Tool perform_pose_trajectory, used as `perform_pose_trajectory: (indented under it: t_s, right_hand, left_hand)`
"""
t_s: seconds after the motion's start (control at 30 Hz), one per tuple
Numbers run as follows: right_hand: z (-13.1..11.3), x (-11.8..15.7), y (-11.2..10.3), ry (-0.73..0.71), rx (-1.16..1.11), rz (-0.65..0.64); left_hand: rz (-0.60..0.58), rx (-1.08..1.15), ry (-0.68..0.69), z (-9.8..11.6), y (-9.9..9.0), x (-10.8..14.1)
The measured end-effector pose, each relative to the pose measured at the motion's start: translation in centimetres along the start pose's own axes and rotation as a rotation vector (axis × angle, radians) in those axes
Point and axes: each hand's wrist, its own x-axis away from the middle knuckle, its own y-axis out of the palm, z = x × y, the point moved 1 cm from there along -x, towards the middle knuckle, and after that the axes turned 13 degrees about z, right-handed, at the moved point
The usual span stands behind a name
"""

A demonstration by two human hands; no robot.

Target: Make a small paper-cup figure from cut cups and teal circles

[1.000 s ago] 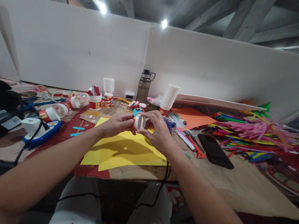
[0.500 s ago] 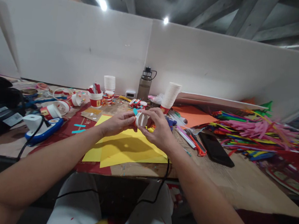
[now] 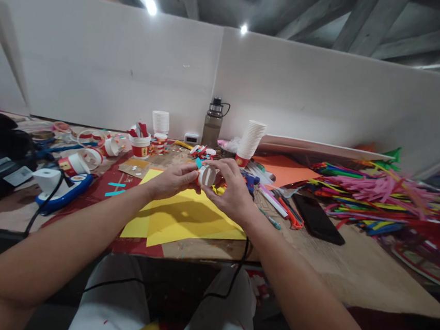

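Observation:
A small white cup piece [image 3: 207, 176] with a pale strip across its round face is held above the yellow paper [image 3: 195, 217]. My left hand [image 3: 174, 181] grips its left side, fingers pressed together. My right hand [image 3: 231, 189] has its thumb and fingers curved round the right side of the same piece. A turquoise strip [image 3: 199, 163] stands up at the piece's upper left, by my left fingertips. Other turquoise strips [image 3: 115, 193] lie on the red surface to the left.
Behind are a bottle [image 3: 212, 125], stacked paper cups [image 3: 251, 142] and a cup of red pieces [image 3: 141, 147]. A phone [image 3: 318, 219], markers and colourful pipe cleaners [image 3: 388, 194] lie right. A power strip [image 3: 63, 196] sits left; a black cable hangs over the front edge.
My right hand's fingers have shifted slightly on the cup piece, and more of its round face shows. My left hand is almost unmoved.

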Motion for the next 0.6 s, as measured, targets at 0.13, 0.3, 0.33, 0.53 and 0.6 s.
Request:
perform_pose_trajectory:
  t_s: [0.13,0.3,0.33,0.53,0.6]
  right_hand:
    - [0.17,0.11,0.09,-0.003,0.033,0.019]
    - [0.04,0.13,0.06,0.007,0.026,0.033]
    - [-0.06,0.11,0.04,0.018,0.021,0.037]
    - [-0.43,0.06,0.04,0.022,0.03,0.043]
    - [-0.38,0.12,0.09,0.006,0.034,0.051]
  left_hand:
    - [-0.025,-0.002,0.002,0.04,-0.09,0.06]
    - [-0.004,0.011,0.01,-0.05,-0.06,0.04]
    - [0.004,0.013,0.015,-0.09,-0.06,0.01]
    - [0.039,0.002,0.029,-0.25,-0.05,-0.05]
    - [0.042,0.006,0.025,-0.31,-0.05,-0.06]
